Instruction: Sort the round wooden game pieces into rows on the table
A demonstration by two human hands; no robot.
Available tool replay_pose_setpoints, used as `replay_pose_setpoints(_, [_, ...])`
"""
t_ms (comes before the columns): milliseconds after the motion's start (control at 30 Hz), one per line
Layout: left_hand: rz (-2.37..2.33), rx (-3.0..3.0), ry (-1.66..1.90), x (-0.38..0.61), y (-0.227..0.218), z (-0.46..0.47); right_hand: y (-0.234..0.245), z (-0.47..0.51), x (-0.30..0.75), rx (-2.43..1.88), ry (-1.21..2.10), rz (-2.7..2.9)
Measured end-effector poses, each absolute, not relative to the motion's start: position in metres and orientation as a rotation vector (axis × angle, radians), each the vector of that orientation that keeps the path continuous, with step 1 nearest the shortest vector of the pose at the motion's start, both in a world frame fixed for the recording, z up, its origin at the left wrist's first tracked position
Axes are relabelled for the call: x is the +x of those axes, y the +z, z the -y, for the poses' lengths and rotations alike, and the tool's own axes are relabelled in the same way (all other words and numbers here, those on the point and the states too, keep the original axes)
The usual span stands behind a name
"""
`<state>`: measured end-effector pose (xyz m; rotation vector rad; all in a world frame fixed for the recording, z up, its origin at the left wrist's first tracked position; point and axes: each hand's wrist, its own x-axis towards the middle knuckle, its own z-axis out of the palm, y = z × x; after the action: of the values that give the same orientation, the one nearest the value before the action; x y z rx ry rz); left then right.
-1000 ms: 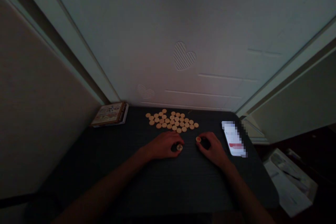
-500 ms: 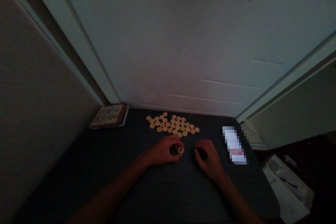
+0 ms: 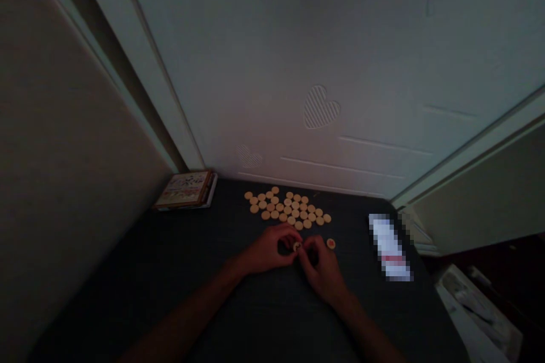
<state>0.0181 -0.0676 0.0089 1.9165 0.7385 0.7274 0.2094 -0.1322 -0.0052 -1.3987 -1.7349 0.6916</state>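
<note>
A small round wooden xiangqi piece (image 3: pixel 297 247) with a dark marking faces me, pinched in the thumb and fingers of my left hand (image 3: pixel 275 247). From the other side my right hand (image 3: pixel 319 264) meets it, its closed thumb and fingertips at the piece's right edge and partly covering it. Whether more pieces are stacked behind it is hidden. Just right of my right hand lies a xiangqi piece with a red character (image 3: pixel 331 244). Beyond both hands, many plain-side-up xiangqi pieces (image 3: pixel 288 210) are spread in a loose cluster.
The dark tabletop (image 3: pixel 128 272) meets a pale panel (image 3: pixel 264 125) with embossed hearts at the back. Stacked books or boxes (image 3: pixel 185 190) occupy the back left corner. A phone with a blurred-out screen (image 3: pixel 389 247) lies at the right. Below the table's right edge is a whitish box (image 3: pixel 477 312).
My right hand has come left to meet the piece in my left hand. A red-marked piece now lies exposed to its right. The view has shifted slightly.
</note>
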Motion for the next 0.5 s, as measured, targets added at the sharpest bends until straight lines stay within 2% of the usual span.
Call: replay_pose_setpoints(500, [-0.764,1.742,0.678,0.021,0.004,0.073,-0.004,0.131,0.220,-1.413,0.789,1.625])
